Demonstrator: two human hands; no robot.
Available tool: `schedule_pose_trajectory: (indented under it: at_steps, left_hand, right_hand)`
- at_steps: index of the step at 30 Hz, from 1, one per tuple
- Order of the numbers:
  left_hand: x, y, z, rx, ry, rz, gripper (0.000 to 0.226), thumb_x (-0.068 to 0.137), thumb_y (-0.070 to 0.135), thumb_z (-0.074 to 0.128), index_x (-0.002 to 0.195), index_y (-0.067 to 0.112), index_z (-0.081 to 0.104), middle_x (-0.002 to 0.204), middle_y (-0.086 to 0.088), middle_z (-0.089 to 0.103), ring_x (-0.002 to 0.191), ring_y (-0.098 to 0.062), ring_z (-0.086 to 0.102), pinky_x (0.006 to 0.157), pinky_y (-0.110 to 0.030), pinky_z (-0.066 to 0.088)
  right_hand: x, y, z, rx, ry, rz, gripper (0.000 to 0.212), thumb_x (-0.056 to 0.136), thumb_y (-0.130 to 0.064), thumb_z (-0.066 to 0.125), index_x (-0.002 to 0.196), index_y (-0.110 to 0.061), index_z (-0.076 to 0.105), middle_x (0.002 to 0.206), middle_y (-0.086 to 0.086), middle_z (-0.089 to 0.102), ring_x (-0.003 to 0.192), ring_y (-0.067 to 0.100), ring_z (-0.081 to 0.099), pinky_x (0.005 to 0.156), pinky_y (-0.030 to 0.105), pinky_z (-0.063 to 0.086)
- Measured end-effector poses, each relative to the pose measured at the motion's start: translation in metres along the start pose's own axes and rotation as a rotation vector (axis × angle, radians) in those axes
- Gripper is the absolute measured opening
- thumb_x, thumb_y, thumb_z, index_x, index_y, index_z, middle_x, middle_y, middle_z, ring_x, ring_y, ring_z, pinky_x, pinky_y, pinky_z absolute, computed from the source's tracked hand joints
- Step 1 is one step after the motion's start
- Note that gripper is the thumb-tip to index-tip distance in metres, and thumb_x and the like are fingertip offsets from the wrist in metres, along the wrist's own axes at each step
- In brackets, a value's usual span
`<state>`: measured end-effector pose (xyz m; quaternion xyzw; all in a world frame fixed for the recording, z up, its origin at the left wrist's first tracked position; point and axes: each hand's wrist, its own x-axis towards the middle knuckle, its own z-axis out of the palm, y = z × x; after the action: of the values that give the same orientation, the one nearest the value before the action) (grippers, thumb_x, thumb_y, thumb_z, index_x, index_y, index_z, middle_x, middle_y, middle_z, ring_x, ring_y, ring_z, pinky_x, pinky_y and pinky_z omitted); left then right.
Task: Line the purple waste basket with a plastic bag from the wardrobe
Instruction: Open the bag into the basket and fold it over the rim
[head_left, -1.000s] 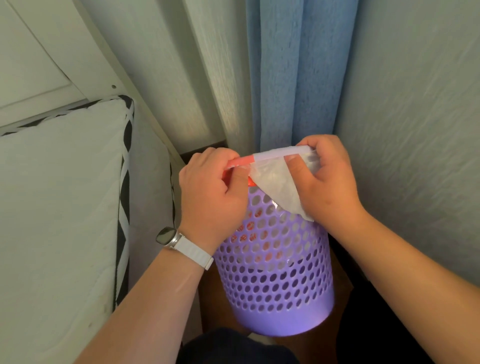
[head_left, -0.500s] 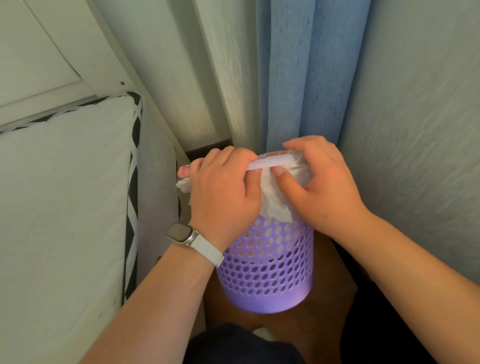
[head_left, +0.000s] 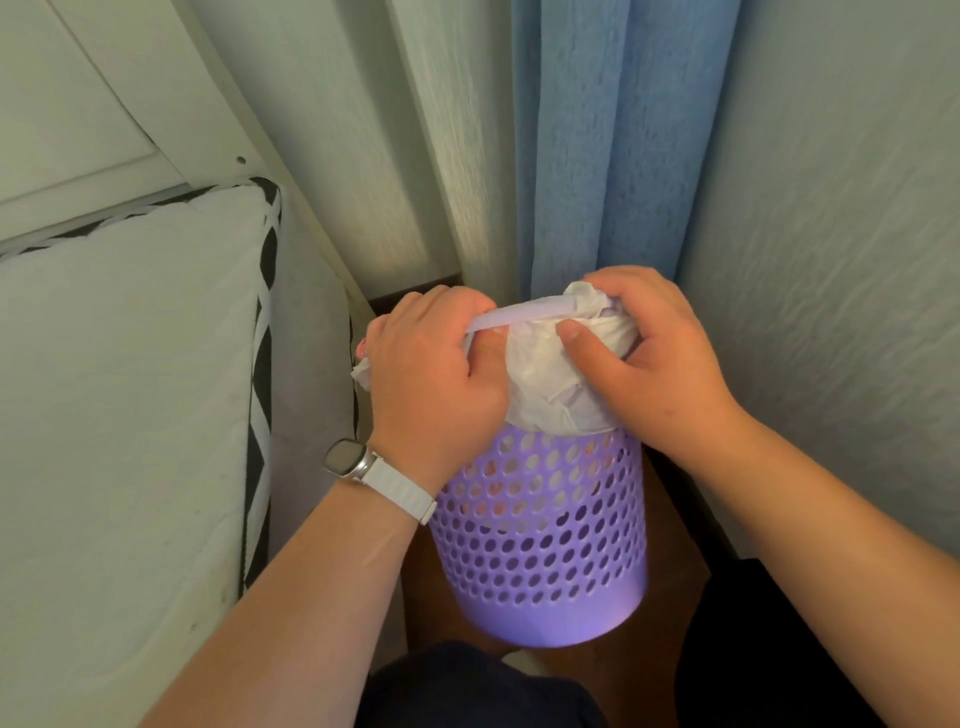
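The purple waste basket (head_left: 540, 551) with round holes stands on the brown floor in a narrow gap. A white plastic bag (head_left: 545, 379) is folded over its top rim and hangs a short way down the near side. My left hand (head_left: 431, 384), with a white watch on the wrist, grips the bag's edge at the rim's left side. My right hand (head_left: 644, 353) grips the bunched bag at the rim's right side, thumb pressed on the plastic. The basket's opening is hidden behind my hands and the bag.
A white mattress (head_left: 119, 395) with black-and-white edging lies close on the left. A blue curtain (head_left: 613, 145) hangs behind the basket, and a pale textured wall (head_left: 841, 291) closes the right side. My dark-clothed knees are at the bottom.
Both hands have pulled the bag further down over the rim. The left hand slid to the rim's left side, and the red strip of the bag's edge is now mostly covered.
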<state>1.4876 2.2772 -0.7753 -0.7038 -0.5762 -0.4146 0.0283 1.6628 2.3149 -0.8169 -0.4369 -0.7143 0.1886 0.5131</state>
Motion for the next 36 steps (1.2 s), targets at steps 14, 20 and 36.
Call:
schedule_pose_trajectory:
  at_steps: [14,20,36]
  left_hand:
    - [0.003,0.011,-0.006,0.083,-0.084,0.138,0.029,0.091,0.037,0.049,0.107,0.02,0.065,0.099,0.004,0.063,0.096,-0.019,0.055,0.095,-0.042,0.037]
    - [0.001,0.003,0.0,0.076,-0.037,0.057,0.018,0.087,0.032,0.052,0.084,0.016,0.06,0.08,0.004,0.055,0.079,-0.023,0.051,0.08,-0.041,0.036]
    - [0.0,-0.004,-0.002,-0.026,0.147,0.112,0.022,0.092,0.022,0.052,0.077,0.007,0.056,0.075,0.002,0.045,0.07,-0.023,0.045,0.065,-0.047,0.038]
  right_hand:
    - [-0.003,-0.02,0.004,-0.18,0.166,0.068,0.032,0.081,-0.048,0.056,0.091,-0.018,0.053,0.088,-0.004,0.044,0.085,0.019,0.043,0.079,0.038,0.035]
    - [-0.007,-0.026,0.01,-0.148,0.119,0.054,0.028,0.079,-0.045,0.056,0.091,-0.02,0.054,0.089,-0.007,0.044,0.086,0.016,0.042,0.079,0.039,0.037]
    - [0.001,-0.01,-0.006,0.019,0.156,-0.04,0.03,0.083,-0.03,0.059,0.104,-0.008,0.061,0.103,-0.004,0.053,0.099,0.018,0.052,0.092,0.038,0.043]
